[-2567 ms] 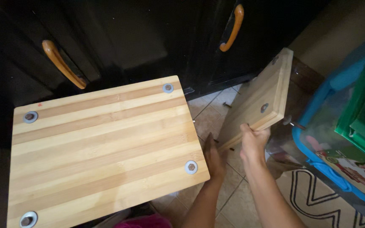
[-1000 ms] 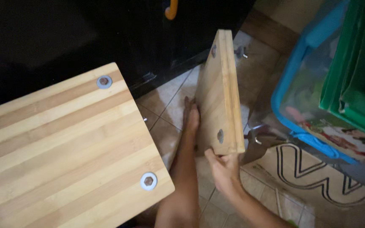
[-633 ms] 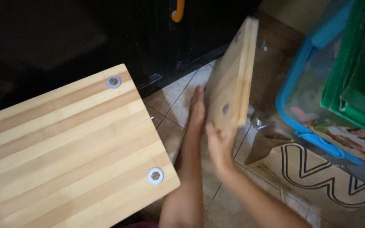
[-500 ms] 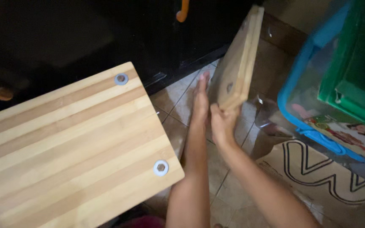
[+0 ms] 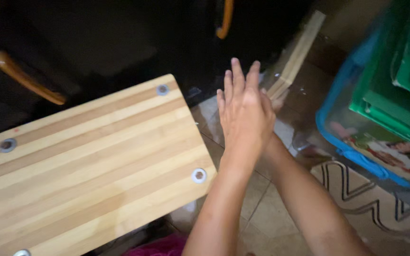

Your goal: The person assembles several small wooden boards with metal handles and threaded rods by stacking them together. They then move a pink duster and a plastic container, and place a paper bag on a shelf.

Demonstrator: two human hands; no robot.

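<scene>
**Small bamboo board leaning by the dark cabinet**

Left hand (image 5: 244,111) is up with fingers (image 5: 237,76) straight and together, holding nothing. Right hand (image 5: 272,99) sits mostly hidden behind it, so can't tell its grip. The small bamboo board (image 5: 296,54) stands on edge just past the fingertips, tilted against the dark cabinet (image 5: 119,42). The big striped board (image 5: 96,161) lies flat on the left.

Place: you are in a home.
Signs: tiled floor (image 5: 266,208), patterned rug (image 5: 357,199), dark cabinet (image 5: 119,42) with curved handles (image 5: 24,78).
</scene>
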